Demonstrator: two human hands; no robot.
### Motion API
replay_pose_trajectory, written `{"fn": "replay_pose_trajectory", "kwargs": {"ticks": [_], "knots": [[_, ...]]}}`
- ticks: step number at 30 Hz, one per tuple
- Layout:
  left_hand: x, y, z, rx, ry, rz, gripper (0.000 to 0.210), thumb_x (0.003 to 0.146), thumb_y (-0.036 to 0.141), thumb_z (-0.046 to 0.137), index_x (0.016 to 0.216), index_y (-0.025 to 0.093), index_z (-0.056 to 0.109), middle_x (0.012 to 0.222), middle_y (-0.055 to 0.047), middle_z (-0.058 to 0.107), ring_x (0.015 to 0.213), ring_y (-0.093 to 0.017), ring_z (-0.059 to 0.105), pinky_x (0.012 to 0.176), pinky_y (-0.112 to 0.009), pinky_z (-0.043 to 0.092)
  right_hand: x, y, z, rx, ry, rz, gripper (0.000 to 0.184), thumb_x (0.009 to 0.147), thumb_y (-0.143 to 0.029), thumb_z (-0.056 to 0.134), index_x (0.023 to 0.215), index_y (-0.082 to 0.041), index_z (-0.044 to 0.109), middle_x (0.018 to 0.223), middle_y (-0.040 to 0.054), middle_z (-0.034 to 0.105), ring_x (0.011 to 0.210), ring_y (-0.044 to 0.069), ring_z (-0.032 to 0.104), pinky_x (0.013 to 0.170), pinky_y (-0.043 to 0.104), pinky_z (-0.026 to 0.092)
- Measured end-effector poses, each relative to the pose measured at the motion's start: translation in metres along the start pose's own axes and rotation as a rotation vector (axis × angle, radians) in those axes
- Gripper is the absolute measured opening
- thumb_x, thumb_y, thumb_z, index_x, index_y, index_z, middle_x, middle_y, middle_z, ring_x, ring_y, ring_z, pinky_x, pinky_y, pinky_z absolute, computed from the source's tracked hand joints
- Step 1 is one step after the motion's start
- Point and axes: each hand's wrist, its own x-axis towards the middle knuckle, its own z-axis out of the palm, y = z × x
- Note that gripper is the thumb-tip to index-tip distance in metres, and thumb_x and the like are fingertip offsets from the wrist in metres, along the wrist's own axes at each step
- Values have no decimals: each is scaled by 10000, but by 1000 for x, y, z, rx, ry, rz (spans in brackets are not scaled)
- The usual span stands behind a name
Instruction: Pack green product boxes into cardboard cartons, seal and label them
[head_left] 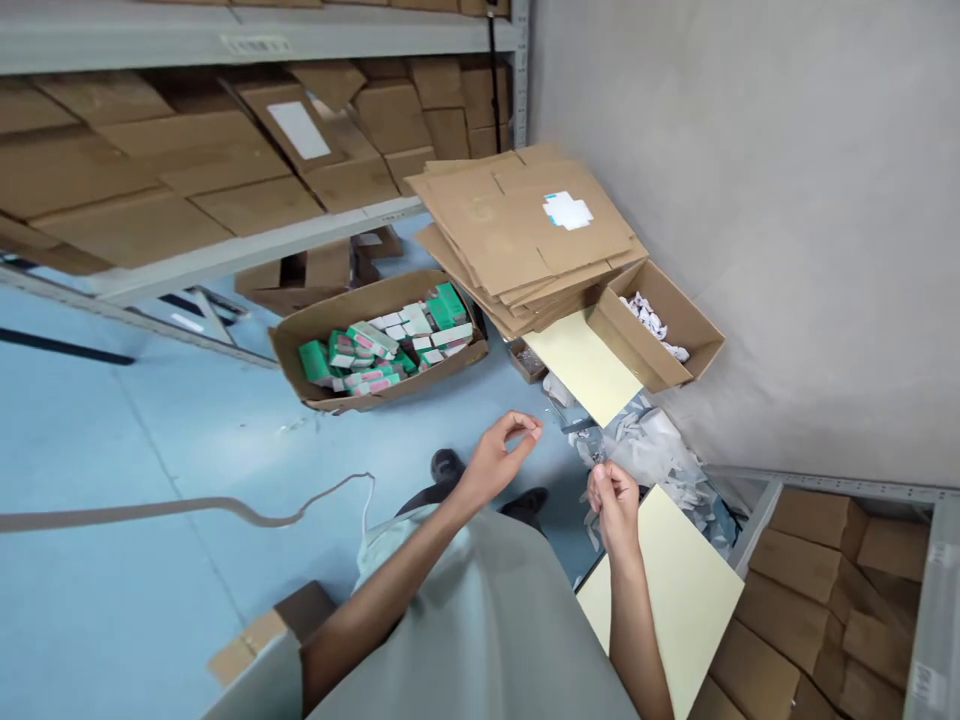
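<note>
Hands met over a paper heap (660, 450) as I watched from afar. The right hand (615, 505) pinched a small clear scrap (592, 450), too small to identify; the left hand (499, 455) hovered at its nine o'clock, fingertips curled together, apparently holding nothing. I judged it mid-sorting; the next move called for a fine two-handed pinch. A tray (315, 330) of green boxes (375, 350) lay at eleven o'clock.
</note>
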Motion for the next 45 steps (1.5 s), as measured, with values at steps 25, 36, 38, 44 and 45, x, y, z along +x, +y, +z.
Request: {"fn": "replay_pose_trajectory", "kwargs": {"ticks": [25,36,38,44,45], "knots": [[30,-63,-379,-275,551,-50,424,923,680,738,969,271,641,1139,-79,815,1148,-269,774,1145,-465,615,140,-6,415,-386,-610,135,565,948,-789,753,823,-242,687,673,-31,627,574,128,553,571,262,480],[147,-70,-445,-394,685,-212,468,812,658,870,935,268,641,1113,-111,827,1170,-314,767,1124,-486,588,317,3,495,-826,-924,81,321,1087,-557,634,1151,-260,738,974,23,803,889,193,765,869,317,603],[169,-74,-455,-410,728,-254,440,797,612,884,930,267,644,1105,-105,823,1182,-316,760,1118,-484,582,350,4,516,-974,-952,70,261,1106,-482,626,1189,-264,743,1027,29,821,937,203,776,910,325,593],[227,-86,-472,-440,851,-407,307,818,481,868,914,262,675,1106,-84,818,1186,-297,747,1157,-463,547,439,22,582,-1311,-1002,70,266,1151,-392,610,1346,-250,725,1248,78,853,1142,256,802,1018,354,561],[237,-90,-473,-452,859,-426,289,824,470,862,909,261,682,1108,-82,819,1189,-297,745,1166,-461,541,451,27,594,-1345,-1000,69,279,1161,-393,598,1372,-253,716,1266,77,853,1173,258,800,1029,350,557]]}}
